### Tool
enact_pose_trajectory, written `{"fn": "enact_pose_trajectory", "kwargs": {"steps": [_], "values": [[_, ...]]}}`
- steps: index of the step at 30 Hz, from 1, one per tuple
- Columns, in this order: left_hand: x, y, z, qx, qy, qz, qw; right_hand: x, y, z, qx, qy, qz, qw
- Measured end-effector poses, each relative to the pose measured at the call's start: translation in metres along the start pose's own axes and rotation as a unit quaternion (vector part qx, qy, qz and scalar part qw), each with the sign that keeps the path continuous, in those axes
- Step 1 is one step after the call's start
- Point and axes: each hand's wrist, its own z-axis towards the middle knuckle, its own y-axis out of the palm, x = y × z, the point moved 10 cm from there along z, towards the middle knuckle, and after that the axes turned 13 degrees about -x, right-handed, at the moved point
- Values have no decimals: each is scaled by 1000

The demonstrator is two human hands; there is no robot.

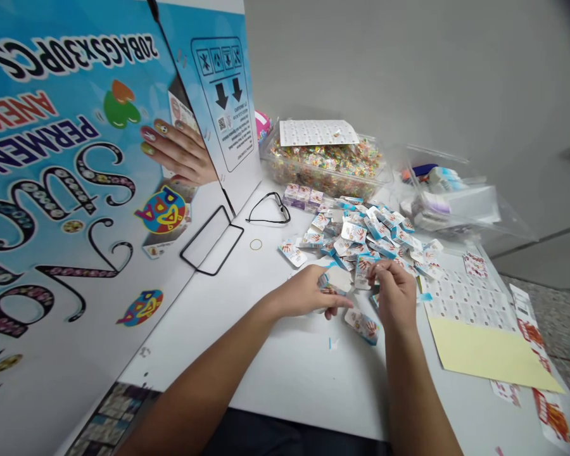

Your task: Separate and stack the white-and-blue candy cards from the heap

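My left hand (308, 292) is wrapped round a small white-and-blue candy box (337, 278), its thumb stretched along the near side. To its right, my right hand (395, 288) is closed, thumb and fingertips pinched together; whatever is between them is too small or hidden to make out. Just below and between the hands lies another small box (363, 326) printed with a painted-nail hand. Behind both hands spreads a loose pile of similar small boxes (354, 232). A torn blue-and-white scrap (333, 343) sits on the white table (285, 373) in front.
A large printed carton (99, 158) stands along the left. Eyeglasses (270, 220), a black wire frame (213, 240) and a rubber band (256, 244) lie beside it. Behind are a clear tub of colourful pieces (313, 166) and another clear container (456, 212). Sticker sheets (465, 297) and yellow paper (494, 354) lie right.
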Motion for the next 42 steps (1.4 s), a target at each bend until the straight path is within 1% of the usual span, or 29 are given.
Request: {"fn": "enact_pose_trajectory", "kwargs": {"steps": [2,3,4,5,7,9,11,13,15,17,20,23,25,27,28,30,32,33,35,37,39,42], "values": [[5,-3,-1,19,32,-42,998,-3,6,3,-48,11,-114,992],[7,-5,-1,31,43,-55,997,-6,12,3,-71,2,-163,984],[9,-7,-2,43,54,-64,996,-12,18,2,-82,-21,-201,976],[11,-9,-3,56,67,-73,994,-20,24,0,-79,-54,-227,969],[12,-12,-3,70,88,-103,988,-36,31,-7,-47,-122,-234,963],[8,-15,0,82,93,-141,982,-45,39,-15,-32,-162,-211,963],[-2,-21,3,106,80,-167,977,-50,51,-22,-45,-188,-220,956],[-13,-27,5,125,61,-189,972,-52,64,-26,-67,-200,-264,941],[-23,-28,7,116,34,-215,969,-53,73,-29,-83,-210,-292,929],[-30,-25,8,87,4,-236,968,-54,77,-30,-91,-227,-299,922],[-30,-19,7,38,-23,-246,968,-54,80,-29,-100,-237,-300,918],[-25,-8,8,-15,-26,-237,971,-49,80,-26,-112,-213,-282,929],[-24,-5,10,-26,-25,-233,972,-42,76,-25,-100,-179,-233,951],[-26,-7,11,-3,-29,-240,970,-32,69,-24,-64,-136,-177,973],[-28,-10,11,14,-33,-244,969,-29,68,-24,-51,-125,-166,977],[-32,-14,11,37,-40,-244,968,-29,74,-26,-59,-133,-179,973],[-33,-15,12,41,-37,-231,971,-29,80,-26,-83,-134,-181,971],[-32,-14,13,39,-30,-224,973,-25,79,-24,-85,-110,-155,978],[-31,-11,15,35,-17,-211,977,-6,73,-21,-70,-21,-50,996],[-32,-7,17,33,-18,-200,979,11,70,-21,-55,54,65,995],[-32,-4,18,32,-19,-183,982,19,72,-21,-53,79,142,985],[-30,-4,19,29,-4,-165,986,19,75,-18,-73,68,185,978]]}}
